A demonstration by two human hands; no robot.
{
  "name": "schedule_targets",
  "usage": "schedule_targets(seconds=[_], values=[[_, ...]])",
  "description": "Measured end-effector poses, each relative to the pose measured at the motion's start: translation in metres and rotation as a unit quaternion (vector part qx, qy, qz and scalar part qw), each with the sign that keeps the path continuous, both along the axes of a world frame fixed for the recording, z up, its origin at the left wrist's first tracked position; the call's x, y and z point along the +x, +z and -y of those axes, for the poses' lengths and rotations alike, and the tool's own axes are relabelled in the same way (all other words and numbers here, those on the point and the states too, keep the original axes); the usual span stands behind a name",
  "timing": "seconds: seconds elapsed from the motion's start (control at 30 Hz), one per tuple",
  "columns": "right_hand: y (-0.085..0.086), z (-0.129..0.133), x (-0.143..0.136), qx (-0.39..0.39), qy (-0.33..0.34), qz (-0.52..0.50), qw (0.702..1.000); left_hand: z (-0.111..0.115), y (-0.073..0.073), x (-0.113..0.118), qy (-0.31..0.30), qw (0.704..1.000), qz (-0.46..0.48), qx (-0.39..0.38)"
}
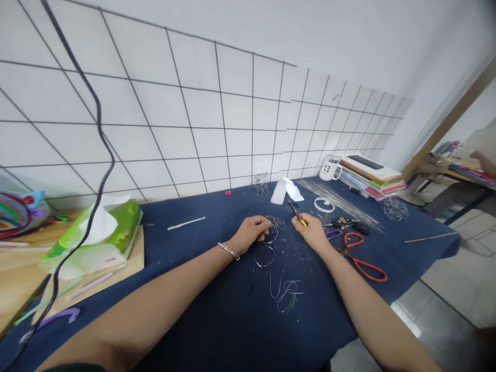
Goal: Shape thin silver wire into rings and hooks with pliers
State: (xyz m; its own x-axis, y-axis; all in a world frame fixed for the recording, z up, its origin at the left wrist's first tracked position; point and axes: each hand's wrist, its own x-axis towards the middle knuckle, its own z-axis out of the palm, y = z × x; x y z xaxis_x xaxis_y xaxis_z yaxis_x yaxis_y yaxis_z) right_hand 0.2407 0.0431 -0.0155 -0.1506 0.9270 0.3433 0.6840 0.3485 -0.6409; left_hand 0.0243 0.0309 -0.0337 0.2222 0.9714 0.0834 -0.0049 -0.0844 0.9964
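My left hand (252, 231) pinches a thin wire piece bent into loops (276, 225) just above the dark blue cloth. In my right hand (311, 231) are pliers with yellow-and-black handles (300, 220), their dark jaws pointing up and to the left, apart from the wire. A round wire ring (264, 256) lies on the cloth below my left hand. Closer to me rests a small heap of bent wires (287, 298). Tiny wire clippings are scattered between and below my hands.
Orange-handled scissors (364, 258) and black-handled pliers (349, 224) lie right of my right hand. Behind are long straight wires (344, 204), a white coil (324, 205), a mug (329, 169) and stacked books (372, 178). A tissue pack (127, 227) and hanging black cable (98, 119) are left.
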Motion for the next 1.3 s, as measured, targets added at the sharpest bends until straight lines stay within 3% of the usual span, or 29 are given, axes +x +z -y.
schedule_targets(seconds=[0.13, 0.4, 0.57, 0.9, 1.13, 1.3], values=[[-0.001, -0.016, 0.009, -0.018, -0.008, 0.101, 0.995, -0.002, -0.001, -0.001, 0.056, 0.997, 0.05, -0.008], [-0.005, -0.034, -0.016, -0.052, 0.056, 0.153, 0.985, -0.01, -0.004, -0.007, 0.167, 0.976, 0.139, -0.003], [-0.01, -0.034, -0.023, -0.053, 0.051, 0.176, 0.982, -0.015, -0.008, -0.01, 0.191, 0.97, 0.151, 0.004], [-0.011, -0.027, -0.028, -0.054, 0.055, 0.174, 0.982, -0.014, -0.007, -0.01, 0.205, 0.966, 0.156, 0.003], [0.009, -0.011, -0.014, -0.104, 0.139, 0.127, 0.977, -0.015, -0.008, -0.01, 0.189, 0.97, 0.151, 0.008], [0.023, 0.001, -0.004, -0.189, 0.189, -0.041, 0.963, -0.01, -0.005, -0.008, 0.15, 0.981, 0.123, 0.02]])
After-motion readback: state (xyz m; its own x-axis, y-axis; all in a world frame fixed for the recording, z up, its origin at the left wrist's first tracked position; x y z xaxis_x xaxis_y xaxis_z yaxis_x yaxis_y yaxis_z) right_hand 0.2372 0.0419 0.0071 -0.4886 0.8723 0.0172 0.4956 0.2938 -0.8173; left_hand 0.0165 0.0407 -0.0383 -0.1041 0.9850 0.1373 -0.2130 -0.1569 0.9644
